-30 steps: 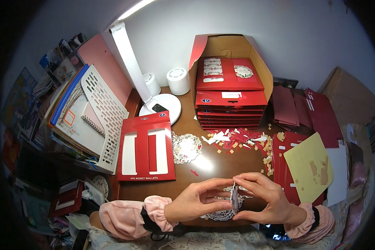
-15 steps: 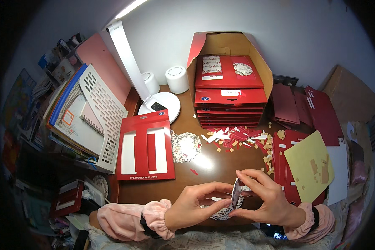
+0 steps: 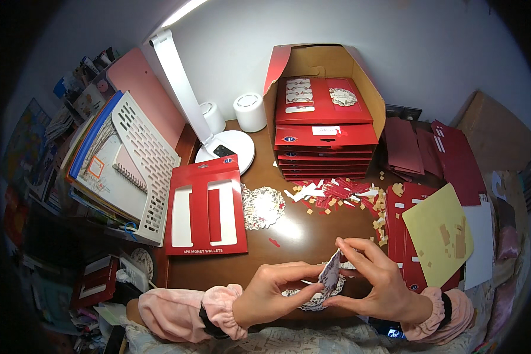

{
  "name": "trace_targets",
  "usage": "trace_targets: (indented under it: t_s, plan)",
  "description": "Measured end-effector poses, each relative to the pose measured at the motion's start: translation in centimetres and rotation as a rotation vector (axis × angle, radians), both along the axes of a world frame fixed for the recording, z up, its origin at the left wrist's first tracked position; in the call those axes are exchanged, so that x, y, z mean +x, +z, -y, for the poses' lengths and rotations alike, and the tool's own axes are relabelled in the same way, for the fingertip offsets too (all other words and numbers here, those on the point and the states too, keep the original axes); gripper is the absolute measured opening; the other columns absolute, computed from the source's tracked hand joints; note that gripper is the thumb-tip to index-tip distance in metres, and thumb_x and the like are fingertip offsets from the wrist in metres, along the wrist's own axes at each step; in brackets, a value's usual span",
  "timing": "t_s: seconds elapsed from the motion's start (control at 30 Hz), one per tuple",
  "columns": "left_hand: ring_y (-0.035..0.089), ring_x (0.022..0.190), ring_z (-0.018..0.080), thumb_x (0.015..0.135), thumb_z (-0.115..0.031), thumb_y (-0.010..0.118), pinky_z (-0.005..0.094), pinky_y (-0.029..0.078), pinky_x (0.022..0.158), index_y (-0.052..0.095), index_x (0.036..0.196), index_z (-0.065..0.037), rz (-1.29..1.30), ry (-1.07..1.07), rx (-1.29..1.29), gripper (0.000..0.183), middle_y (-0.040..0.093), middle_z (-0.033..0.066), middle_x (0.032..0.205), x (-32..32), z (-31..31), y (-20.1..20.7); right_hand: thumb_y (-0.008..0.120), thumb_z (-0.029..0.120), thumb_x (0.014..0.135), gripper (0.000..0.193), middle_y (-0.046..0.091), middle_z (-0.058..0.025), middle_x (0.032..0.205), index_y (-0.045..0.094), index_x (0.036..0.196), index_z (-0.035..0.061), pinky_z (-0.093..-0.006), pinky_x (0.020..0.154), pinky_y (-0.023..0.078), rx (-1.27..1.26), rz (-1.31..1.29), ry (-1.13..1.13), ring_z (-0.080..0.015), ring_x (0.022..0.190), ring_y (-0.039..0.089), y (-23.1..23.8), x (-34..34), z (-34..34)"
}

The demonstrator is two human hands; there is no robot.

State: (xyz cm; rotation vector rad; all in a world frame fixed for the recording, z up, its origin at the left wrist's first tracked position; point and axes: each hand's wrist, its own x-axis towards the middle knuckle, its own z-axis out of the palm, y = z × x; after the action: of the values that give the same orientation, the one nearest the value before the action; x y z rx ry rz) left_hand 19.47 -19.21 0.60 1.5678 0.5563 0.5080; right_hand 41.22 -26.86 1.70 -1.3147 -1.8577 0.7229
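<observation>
At the near edge of a brown wooden desk (image 3: 301, 236), two bare hands meet over a small patterned paper piece (image 3: 329, 274) with a scalloped, lace-like edge. The left hand (image 3: 271, 292) comes in from the lower left in a pink ruffled cuff (image 3: 218, 307), thumb and forefinger stretched out and pinching the piece's lower edge. The right hand (image 3: 374, 277) curls in from the lower right, its fingers arched over the top and its thumb beneath, gripping the same piece so that it stands nearly on edge between the two hands. More lacy paper (image 3: 312, 298) lies flat just under the hands, largely hidden by them; how many sheets cannot be told.

Beyond the hands, near the middle of the desk, lies another doily-like paper piece (image 3: 262, 206), just beside a red card package with two tall cut-out windows (image 3: 205, 206). Red and white paper scraps (image 3: 336, 193) are scattered in front of an open cardboard box of stacked red packs (image 3: 326, 127). A pale yellow sheet (image 3: 436, 233) lies to the right. The print on the held piece is too small to make out.
</observation>
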Motion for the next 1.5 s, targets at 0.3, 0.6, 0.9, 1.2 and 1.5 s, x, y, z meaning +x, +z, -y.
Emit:
trace_targets:
  t_s: [0.3,0.6,0.9,1.2,1.5]
  plan:
    - [0.066,0.093,0.0128,0.089,0.000,0.067,0.0257,0.057,0.082,0.063,0.124,0.001,0.056,0.032,-0.046,0.036,0.069,0.0117,0.107,0.4,-0.2,-0.1,0.087,0.025,0.072,0.085,0.049,-0.0218,0.126,0.045,0.137,-0.0093,-0.0365,0.087,0.054,0.069,0.103,-0.056,-0.0312,0.111,0.059,0.6,-0.2,0.1]
    - [0.067,0.098,0.0168,0.088,0.000,0.068,0.0283,0.058,0.085,0.062,0.123,0.002,0.049,0.004,0.010,0.036,0.068,0.0134,0.109,0.4,0.1,0.1,0.086,0.020,0.072,0.082,0.050,-0.0223,0.127,0.046,0.138,-0.0070,-0.0383,0.091,0.052,0.072,0.078,-0.060,-0.0332,0.112,0.059,0.5,-0.3,0.0]
    - [0.063,0.109,0.0195,0.086,-0.004,0.072,0.0317,0.056,0.091,0.056,0.128,0.002,0.077,-0.018,-0.049,0.045,0.061,0.0124,0.120,0.4,0.2,-0.3,0.083,0.014,0.073,0.077,0.050,-0.0217,0.128,0.047,0.138,-0.0052,-0.0354,0.089,0.053,0.080,-0.001,0.001,-0.0306,0.111,0.060,0.4,-0.1,0.0]
    - [0.047,0.132,0.0271,0.083,-0.008,0.076,0.0391,0.049,0.104,0.028,0.149,-0.004,0.124,-0.112,-0.206,0.082,0.033,0.0115,0.148,0.5,-0.1,0.7,0.082,0.011,0.074,0.076,0.049,-0.0210,0.132,0.046,0.140,-0.0045,-0.0332,0.089,0.054,0.074,-0.079,0.088,-0.0278,0.113,0.059,0.8,-0.3,0.1]
    - [0.050,0.129,0.0255,0.079,-0.007,0.080,0.0379,0.052,0.101,0.034,0.146,0.000,0.142,-0.089,-0.158,0.081,0.042,0.0148,0.146,0.2,0.0,0.3,0.083,0.012,0.075,0.077,0.050,-0.0227,0.132,0.045,0.139,-0.0070,-0.0337,0.090,0.055,0.080,-0.091,0.127,-0.0274,0.112,0.060,0.8,0.1,0.2]
